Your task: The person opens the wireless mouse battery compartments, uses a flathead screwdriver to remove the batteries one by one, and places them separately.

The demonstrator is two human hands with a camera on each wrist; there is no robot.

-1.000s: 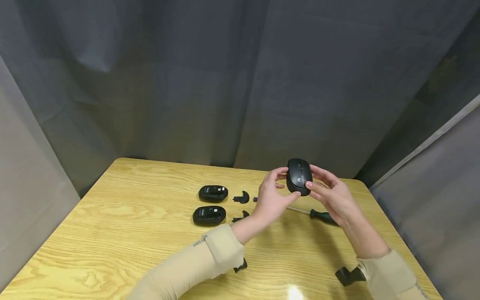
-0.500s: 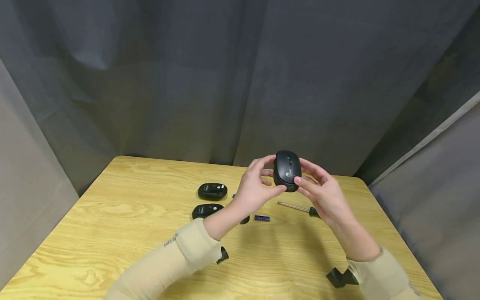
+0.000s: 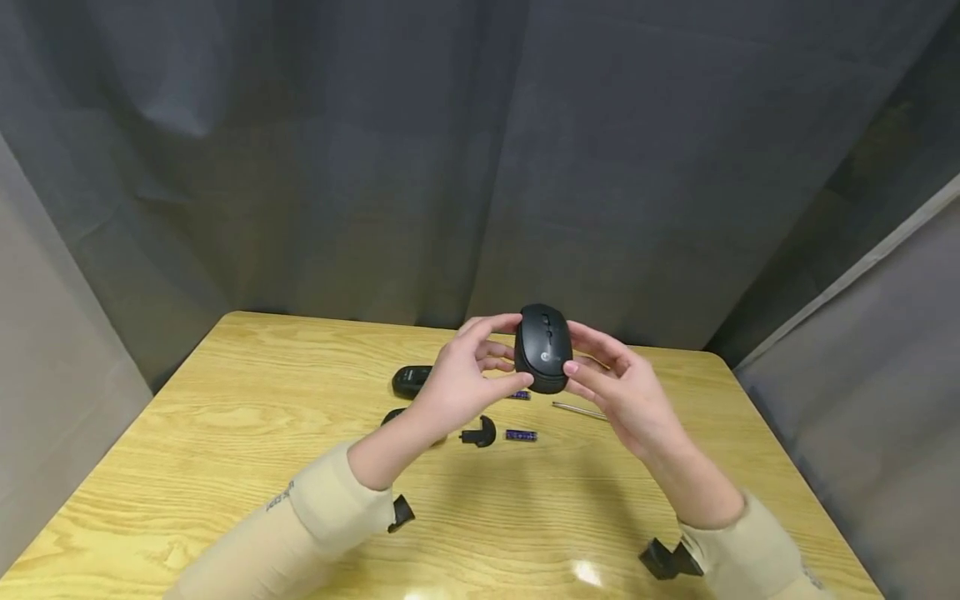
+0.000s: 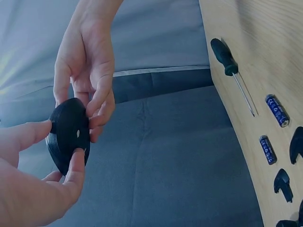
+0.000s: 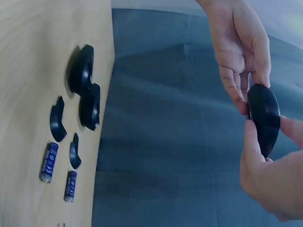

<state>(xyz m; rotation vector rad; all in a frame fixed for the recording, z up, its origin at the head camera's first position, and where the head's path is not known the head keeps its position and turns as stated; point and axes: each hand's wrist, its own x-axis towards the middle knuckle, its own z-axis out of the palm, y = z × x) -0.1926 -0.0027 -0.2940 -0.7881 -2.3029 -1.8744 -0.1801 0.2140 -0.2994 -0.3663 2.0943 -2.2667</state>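
Observation:
A black computer mouse (image 3: 544,343) is held up above the table between both hands, its button side toward the head camera. My left hand (image 3: 467,373) grips its left edge, thumb at the lower corner and fingers behind. On the opposite edge, my right hand (image 3: 628,392) pinches it with the thumb near the lower right corner. The left wrist view shows the mouse (image 4: 70,135) with fingertips of both hands on its rim. Ribbed sides of the mouse (image 5: 265,118) show in the right wrist view.
Two more mice lie on the wooden table (image 3: 247,417), one a black mouse (image 5: 90,106) near the far edge. Two black covers, one cover (image 3: 480,432) by a blue battery (image 3: 521,435), lie close by. A screwdriver (image 4: 225,56) rests to the right; dark curtains stand behind.
Both hands have carried the mouse leftward across the head view. A battery and a black cover on the table have come into sight, while the left arm now hides more of the two mice.

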